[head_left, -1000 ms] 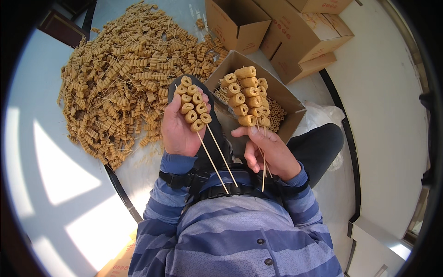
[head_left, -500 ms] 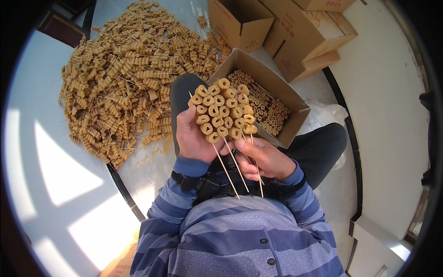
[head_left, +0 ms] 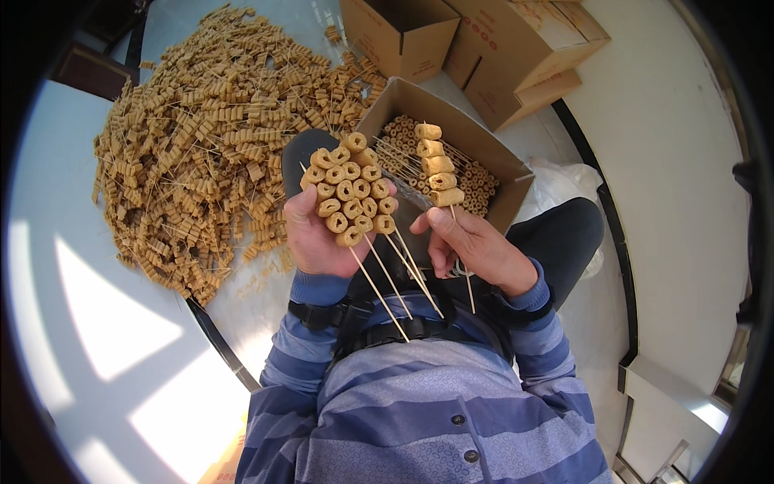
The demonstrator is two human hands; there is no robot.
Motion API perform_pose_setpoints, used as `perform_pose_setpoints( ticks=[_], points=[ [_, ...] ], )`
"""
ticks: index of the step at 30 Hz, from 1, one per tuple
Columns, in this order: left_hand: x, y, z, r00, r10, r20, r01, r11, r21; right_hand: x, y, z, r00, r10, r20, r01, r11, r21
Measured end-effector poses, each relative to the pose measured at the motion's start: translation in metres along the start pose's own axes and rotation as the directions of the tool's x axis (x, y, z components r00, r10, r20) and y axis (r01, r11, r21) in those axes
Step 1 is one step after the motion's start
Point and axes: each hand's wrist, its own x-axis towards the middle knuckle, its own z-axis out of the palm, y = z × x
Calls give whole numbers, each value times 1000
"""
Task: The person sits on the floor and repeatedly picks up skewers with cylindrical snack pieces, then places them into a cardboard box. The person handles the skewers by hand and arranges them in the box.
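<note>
Brown ring-shaped rolls threaded on thin wooden sticks make up a bundle of skewers (head_left: 348,194). My left hand (head_left: 314,242) is closed around that bundle, its bare stick ends pointing down toward my body. To the right, my right hand (head_left: 484,250) pinches the stick of a single skewer (head_left: 438,165) just under its rolls. This skewer stands apart from the bundle, in front of an open cardboard box (head_left: 516,181). Inside the box lie rows of packed skewers (head_left: 480,189), partly covered by the held one.
A large heap of loose skewers (head_left: 193,161) spreads over the floor at the far left. Further cardboard boxes (head_left: 427,48) stand at the back. Crumpled clear plastic (head_left: 572,185) lies right of the open box, near my bent knee.
My right hand has moved right and away from the bundle, carrying one skewer off it. The left hand with the remaining bundle has shifted slightly left.
</note>
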Motion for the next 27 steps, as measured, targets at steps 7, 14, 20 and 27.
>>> perform_pose_setpoints(
  ticks=[7,14,20,27],
  points=[
    [4,-9,3,997,-68,42,68,997,-18,17,8,9,870,-371,-325,-102,508,-855],
    [8,-14,5,1000,-6,-4,6,1000,-29,19,13,28,801,-512,-310,-153,326,-933],
    [9,-18,4,995,23,-101,-15,997,82,17,17,34,848,-464,-256,-108,321,-941],
    [16,-22,-4,991,-79,105,58,980,192,18,24,32,873,-428,-234,-58,385,-921]
  ],
)
